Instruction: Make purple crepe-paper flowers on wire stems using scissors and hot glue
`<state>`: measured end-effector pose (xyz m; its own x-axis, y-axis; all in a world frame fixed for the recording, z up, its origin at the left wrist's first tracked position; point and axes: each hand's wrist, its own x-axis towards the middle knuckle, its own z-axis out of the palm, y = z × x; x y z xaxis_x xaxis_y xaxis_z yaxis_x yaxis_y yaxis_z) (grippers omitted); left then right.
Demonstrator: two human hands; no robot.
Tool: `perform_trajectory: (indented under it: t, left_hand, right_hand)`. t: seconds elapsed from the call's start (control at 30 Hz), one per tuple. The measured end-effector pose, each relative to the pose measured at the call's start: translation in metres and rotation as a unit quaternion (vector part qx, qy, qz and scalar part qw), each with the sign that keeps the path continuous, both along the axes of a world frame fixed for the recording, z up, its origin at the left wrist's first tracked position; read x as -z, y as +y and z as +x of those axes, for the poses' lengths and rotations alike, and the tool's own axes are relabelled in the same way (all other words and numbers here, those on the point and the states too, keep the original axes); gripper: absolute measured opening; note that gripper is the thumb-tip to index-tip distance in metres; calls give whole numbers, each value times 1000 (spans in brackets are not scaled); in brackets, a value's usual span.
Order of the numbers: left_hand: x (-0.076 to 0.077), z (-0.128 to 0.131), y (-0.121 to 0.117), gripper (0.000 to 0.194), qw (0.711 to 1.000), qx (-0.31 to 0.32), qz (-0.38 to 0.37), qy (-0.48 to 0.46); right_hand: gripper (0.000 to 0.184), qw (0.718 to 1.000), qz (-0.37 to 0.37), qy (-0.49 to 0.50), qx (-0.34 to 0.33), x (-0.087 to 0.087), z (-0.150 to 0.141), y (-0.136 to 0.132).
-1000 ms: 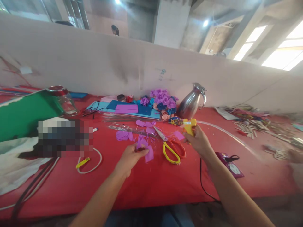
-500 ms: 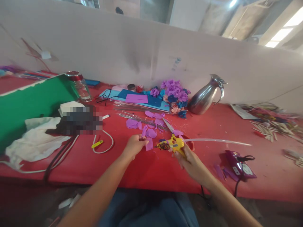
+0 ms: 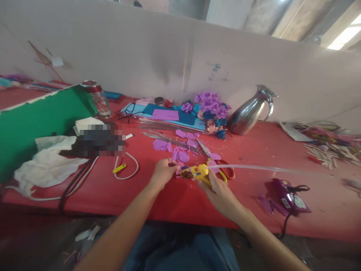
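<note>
The yellow glue gun has shifted left since the earlier frame, its nozzle now against or just over a purple paper piece at the frame's centre. The left hand pinches that piece between thumb and fingers; the right hand curls around the gun's handle. The gun spans the gap between them, scissors behind it.
</note>
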<state>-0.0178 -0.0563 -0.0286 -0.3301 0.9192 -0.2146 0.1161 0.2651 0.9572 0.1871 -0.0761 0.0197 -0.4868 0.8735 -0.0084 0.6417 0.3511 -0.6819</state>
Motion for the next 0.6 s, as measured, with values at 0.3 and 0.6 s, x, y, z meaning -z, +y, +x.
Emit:
perform_trajectory:
  t: [0.3, 0.6]
  left_hand:
    - [-3, 1, 0, 15, 1000, -14, -4, -24]
    - [6, -1, 1, 11, 1000, 4, 14, 17]
  right_hand:
    - [33, 1000, 14, -17, 13, 3, 5, 2]
    - [27, 1000, -7, 0, 25, -11, 13, -2]
